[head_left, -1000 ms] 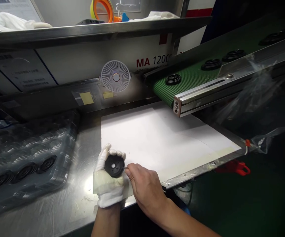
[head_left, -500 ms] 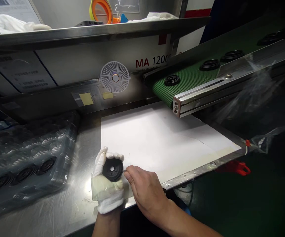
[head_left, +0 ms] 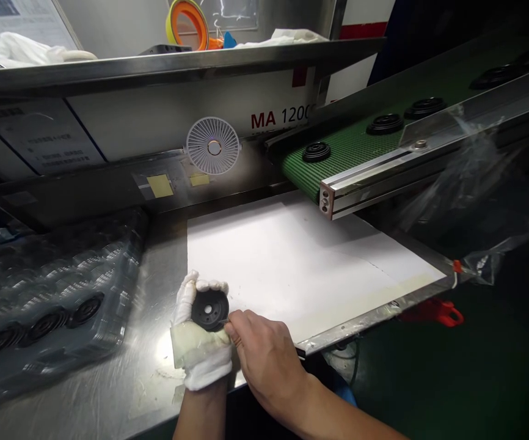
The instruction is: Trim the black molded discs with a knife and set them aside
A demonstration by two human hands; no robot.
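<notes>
My left hand (head_left: 204,345), in a white glove with a pale yellowish band round it, is closed around a black round disc (head_left: 210,309). The disc has a small centre hole and tilts its face up toward me. Bare and pinched, my right hand (head_left: 267,354) meets the disc's lower right rim. Between its thumb and forefinger is a slim tool with a thin tip (head_left: 225,322); a dark end (head_left: 300,354) sticks out behind the hand. Most of the tool is hidden by my fingers.
A white sheet (head_left: 264,256) covers part of the metal table (head_left: 154,269). To the left stands a clear plastic tray (head_left: 63,360) with black discs in it. A green conveyor belt (head_left: 342,150) carries several black discs at upper right. A small fan (head_left: 213,146) stands behind.
My right hand has shifted slightly left and down along the disc's rim, with the tool tip moving toward the lower right edge. The left hand still holds the disc.
</notes>
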